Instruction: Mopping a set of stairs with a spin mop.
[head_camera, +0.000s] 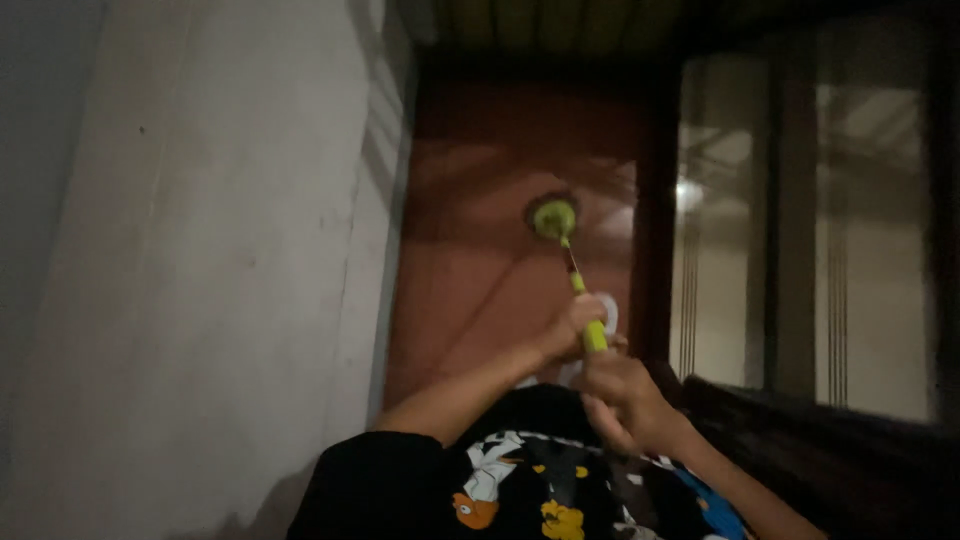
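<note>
A yellow-green brush on a long handle (573, 270) reaches up to a reddish-brown wall panel (480, 270), its round head pressed on the panel. My left hand (572, 328) grips the handle higher up. My right hand (618, 398) holds the handle's lower end, just below the left hand. Both arms stretch forward from my body, which wears a dark shirt with cartoon prints (530, 480).
A pale plastered wall (200, 270) runs along the left. A dark-framed window (800, 240) with glass panes stands to the right above a dark sill (800, 450). A ribbed ceiling (540, 25) lies overhead. The scene is dim.
</note>
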